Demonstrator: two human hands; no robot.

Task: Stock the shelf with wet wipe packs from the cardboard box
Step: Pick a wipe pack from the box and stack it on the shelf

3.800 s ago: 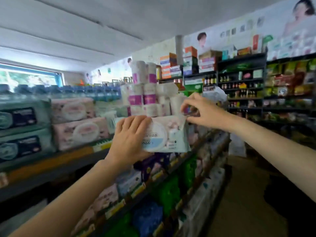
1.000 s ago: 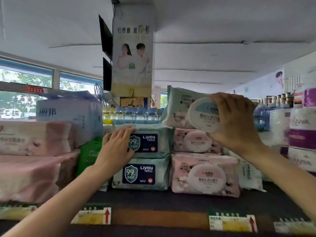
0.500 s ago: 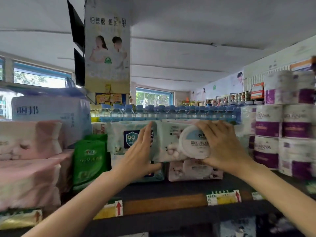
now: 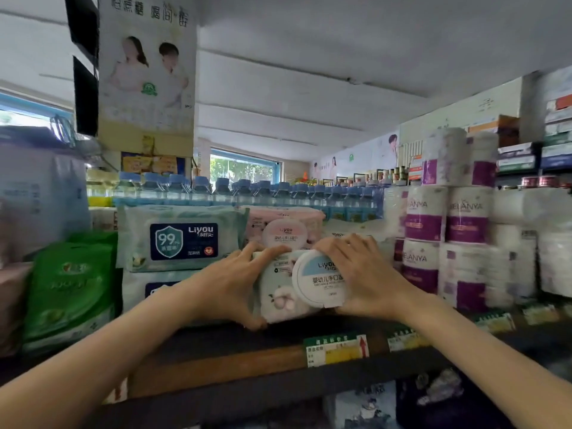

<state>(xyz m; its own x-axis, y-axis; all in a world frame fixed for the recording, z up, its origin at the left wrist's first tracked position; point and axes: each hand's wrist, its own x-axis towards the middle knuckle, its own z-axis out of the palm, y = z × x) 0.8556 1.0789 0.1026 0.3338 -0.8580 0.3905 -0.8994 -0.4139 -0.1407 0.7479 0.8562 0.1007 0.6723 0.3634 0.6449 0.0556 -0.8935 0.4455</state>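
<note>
Pale-green soft wet-wipe pack with round white lid [image 4: 297, 286] near dark shelf front edge [image 4: 247, 394]; my left hand [image 4: 229, 289] and right hand [image 4: 365, 274] grip its ends, seating it; box unseen.

Both hands are on one wipe pack [image 4: 288, 292] sitting on the dark shelf [image 4: 216, 339]. The left hand [image 4: 226, 286] grips its left end, fingers over the top and thumb down at the bottom edge; the right hand [image 4: 362, 274] curls over the right end, partly covering the round lid. Right behind it there's a pink pack [image 4: 284, 227], and just to the left two stacked Liyou packs [image 4: 182, 236]. A green pack [image 4: 71, 289] stands further left, purple-banded paper rolls [image 4: 445, 230] are on the right, and a row of blue-capped bottles [image 4: 247, 190] runs behind everything.
</note>
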